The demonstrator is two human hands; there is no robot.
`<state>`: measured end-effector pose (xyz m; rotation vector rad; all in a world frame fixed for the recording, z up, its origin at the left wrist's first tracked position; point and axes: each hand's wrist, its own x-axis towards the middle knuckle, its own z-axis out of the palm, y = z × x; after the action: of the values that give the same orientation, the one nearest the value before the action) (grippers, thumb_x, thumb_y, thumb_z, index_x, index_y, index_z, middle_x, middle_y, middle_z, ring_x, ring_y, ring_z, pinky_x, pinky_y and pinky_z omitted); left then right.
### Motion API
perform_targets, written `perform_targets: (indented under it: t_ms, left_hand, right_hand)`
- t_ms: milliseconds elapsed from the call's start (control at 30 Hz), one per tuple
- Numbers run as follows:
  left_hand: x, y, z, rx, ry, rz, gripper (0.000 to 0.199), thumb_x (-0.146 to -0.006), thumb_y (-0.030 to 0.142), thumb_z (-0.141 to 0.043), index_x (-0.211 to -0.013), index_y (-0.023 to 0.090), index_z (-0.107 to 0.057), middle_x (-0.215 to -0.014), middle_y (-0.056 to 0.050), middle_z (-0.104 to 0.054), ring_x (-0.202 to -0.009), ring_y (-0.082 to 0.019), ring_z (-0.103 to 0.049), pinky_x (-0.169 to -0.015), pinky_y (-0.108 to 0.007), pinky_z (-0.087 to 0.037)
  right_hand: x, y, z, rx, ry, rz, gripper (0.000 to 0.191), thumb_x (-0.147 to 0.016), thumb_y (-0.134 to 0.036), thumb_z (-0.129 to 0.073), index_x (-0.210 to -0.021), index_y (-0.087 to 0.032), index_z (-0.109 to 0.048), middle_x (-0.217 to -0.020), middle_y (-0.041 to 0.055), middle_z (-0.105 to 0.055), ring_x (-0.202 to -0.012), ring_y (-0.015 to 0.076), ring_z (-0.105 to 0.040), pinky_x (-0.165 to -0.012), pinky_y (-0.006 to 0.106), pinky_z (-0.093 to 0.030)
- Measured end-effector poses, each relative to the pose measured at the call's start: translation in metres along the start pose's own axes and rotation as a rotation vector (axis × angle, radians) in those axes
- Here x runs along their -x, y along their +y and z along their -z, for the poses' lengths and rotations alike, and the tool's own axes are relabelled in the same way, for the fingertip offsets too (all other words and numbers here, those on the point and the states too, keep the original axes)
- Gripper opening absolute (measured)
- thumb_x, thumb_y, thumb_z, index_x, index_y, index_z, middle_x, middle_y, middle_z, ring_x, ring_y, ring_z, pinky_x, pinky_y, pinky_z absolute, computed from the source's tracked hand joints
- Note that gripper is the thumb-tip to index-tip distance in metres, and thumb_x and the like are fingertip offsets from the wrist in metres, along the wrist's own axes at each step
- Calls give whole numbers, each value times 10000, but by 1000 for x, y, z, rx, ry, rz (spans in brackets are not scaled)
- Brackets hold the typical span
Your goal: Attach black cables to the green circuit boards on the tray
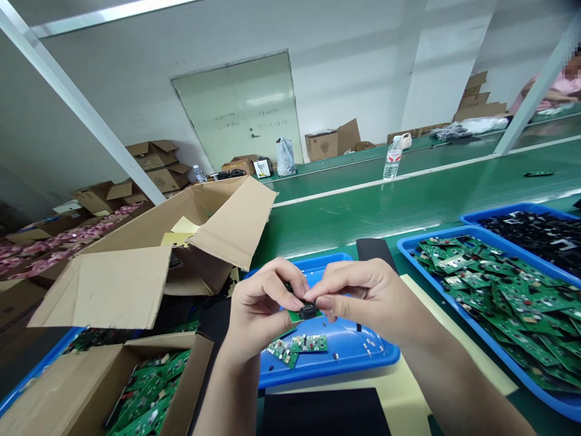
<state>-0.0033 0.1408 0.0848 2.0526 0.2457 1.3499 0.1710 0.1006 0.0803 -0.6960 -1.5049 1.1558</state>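
My left hand and my right hand meet above a blue tray. Between their fingertips is a small black part, pinched from both sides, with a bit of green board showing behind it. Both hands have their fingers closed on this piece. Below them in the tray lie green circuit boards, along with small white and black bits.
A blue tray heaped with green boards stands at the right, with a tray of black parts behind it. Open cardboard boxes fill the left. A water bottle stands farther back. A person in pink is at the far right.
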Motion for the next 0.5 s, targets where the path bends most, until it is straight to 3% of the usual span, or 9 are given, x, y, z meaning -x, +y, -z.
perform_targets:
  t_ms: [167,333,500]
  left_hand:
    - [1,1,5,-270,144,-86,94,-789,144,-651,-715,185,-610,-766,-38,-597,-715,-138,-618,-613,-281,-549]
    - [3,4,8,-593,191,-243,119,-769,76,-652,-741,188,-622,-809,-21,-611,-746,-124,-615,-634,-262,-544]
    - [3,4,7,-753,225,-343,179,-727,3,-662,-758,175,-627,-834,-20,-599,-749,-119,-604,-644,-262,-539]
  right_hand:
    - [1,-4,1,264,136,87,141,-835,-262,-614,-909,-234,-731,-696,8,-635,-550,104,-554,-529,226,-487]
    - [7,-5,-3,506,203,240,192,-884,-229,-551,-998,-229,-705,-763,25,-650,-645,136,-576,-615,263,-493]
    - [9,-3,-7,616,214,295,237,-912,-215,-505,-1079,-220,-673,-762,25,-623,-650,139,-559,-618,265,-489]
